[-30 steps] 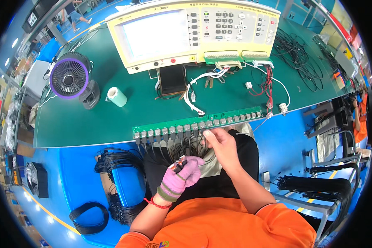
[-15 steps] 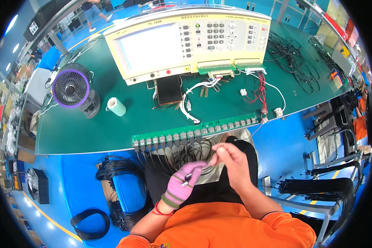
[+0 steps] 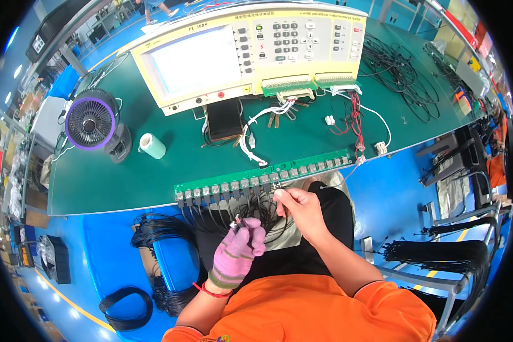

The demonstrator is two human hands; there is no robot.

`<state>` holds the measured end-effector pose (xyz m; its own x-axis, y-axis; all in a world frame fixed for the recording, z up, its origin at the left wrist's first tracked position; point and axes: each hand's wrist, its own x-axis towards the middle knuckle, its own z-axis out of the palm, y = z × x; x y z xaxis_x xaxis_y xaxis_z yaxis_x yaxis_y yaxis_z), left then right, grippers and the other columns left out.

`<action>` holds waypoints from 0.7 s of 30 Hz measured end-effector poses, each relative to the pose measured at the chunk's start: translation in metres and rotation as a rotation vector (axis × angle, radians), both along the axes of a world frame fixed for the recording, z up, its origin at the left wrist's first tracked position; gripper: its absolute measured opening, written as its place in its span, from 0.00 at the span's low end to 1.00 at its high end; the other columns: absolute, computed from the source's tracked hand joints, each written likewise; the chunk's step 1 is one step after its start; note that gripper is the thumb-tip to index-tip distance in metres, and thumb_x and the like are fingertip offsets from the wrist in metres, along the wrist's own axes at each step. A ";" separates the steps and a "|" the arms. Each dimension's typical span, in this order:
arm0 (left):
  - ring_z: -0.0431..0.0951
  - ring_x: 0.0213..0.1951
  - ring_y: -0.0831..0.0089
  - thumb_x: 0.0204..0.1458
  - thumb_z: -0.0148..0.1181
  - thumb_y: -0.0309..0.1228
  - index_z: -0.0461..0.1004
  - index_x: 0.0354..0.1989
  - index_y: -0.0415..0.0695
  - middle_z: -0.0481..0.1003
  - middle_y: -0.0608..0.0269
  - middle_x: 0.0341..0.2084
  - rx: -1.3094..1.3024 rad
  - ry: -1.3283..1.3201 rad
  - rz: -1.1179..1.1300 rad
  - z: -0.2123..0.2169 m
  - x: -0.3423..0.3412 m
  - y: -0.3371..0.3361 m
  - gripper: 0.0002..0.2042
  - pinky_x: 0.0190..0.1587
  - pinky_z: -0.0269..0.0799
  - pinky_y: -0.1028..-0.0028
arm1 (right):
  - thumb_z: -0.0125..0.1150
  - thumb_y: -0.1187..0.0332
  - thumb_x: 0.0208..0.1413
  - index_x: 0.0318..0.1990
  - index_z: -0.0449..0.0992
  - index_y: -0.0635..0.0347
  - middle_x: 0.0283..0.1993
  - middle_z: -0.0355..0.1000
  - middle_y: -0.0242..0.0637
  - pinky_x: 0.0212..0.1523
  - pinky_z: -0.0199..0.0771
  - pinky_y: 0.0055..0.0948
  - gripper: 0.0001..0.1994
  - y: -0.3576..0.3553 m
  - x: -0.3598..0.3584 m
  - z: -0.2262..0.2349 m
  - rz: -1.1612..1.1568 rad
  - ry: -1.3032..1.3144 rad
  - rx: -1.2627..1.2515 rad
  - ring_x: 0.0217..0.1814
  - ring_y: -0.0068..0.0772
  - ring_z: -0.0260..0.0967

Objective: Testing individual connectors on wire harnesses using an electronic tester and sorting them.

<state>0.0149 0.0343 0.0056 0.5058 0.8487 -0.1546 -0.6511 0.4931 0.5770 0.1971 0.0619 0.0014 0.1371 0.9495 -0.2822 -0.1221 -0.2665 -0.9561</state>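
My left hand (image 3: 240, 251), in a pink glove with grey-green stripes, is closed around black cable ends; their metal-tipped plugs (image 3: 235, 223) stick up past the fingers. My bare right hand (image 3: 300, 207) pinches a cable plug (image 3: 276, 186) right at the edge of the green connector board (image 3: 293, 172). Whether that plug is seated in a socket is too small to tell. Several black plugs (image 3: 216, 196) fill the sockets on the board's left part, and their cables hang toward my lap. Sockets along the right part have no plugs in them.
Behind the board stands a cream cable tester (image 3: 251, 51) with a bright screen. A purple-rimmed fan (image 3: 91, 124) and a pale green roll (image 3: 152, 146) are at left. Black cables lie coiled (image 3: 125, 308) at lower left, tangled (image 3: 399, 74) at back right, and draped over a rack (image 3: 439, 259).
My hands have moved apart. The right has gone up and left to the board's edge; the left has shifted left, with plugs now showing upright. The whole view has shifted slightly.
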 end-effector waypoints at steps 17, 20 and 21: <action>0.60 0.15 0.79 0.61 0.46 0.41 0.72 0.37 0.37 0.63 0.68 0.13 0.064 0.415 0.046 0.007 0.011 -0.003 0.17 0.20 0.55 0.79 | 0.56 0.60 0.59 0.30 0.74 0.64 0.21 0.70 0.29 0.24 0.60 0.18 0.14 0.008 -0.018 0.002 -0.140 0.131 0.001 0.22 0.16 0.63; 0.60 0.16 0.80 0.61 0.46 0.41 0.72 0.37 0.37 0.64 0.68 0.13 0.095 0.499 0.057 0.010 0.012 -0.006 0.17 0.20 0.55 0.79 | 0.56 0.59 0.59 0.31 0.74 0.64 0.22 0.70 0.29 0.24 0.60 0.19 0.14 0.013 -0.015 0.004 -0.174 0.253 -0.031 0.22 0.16 0.63; 0.60 0.16 0.80 0.61 0.46 0.41 0.72 0.37 0.37 0.64 0.68 0.13 0.098 0.497 0.055 0.011 0.012 -0.008 0.17 0.20 0.55 0.79 | 0.56 0.59 0.59 0.31 0.74 0.64 0.22 0.70 0.29 0.25 0.62 0.19 0.15 0.011 -0.014 0.004 -0.150 0.236 -0.030 0.22 0.17 0.64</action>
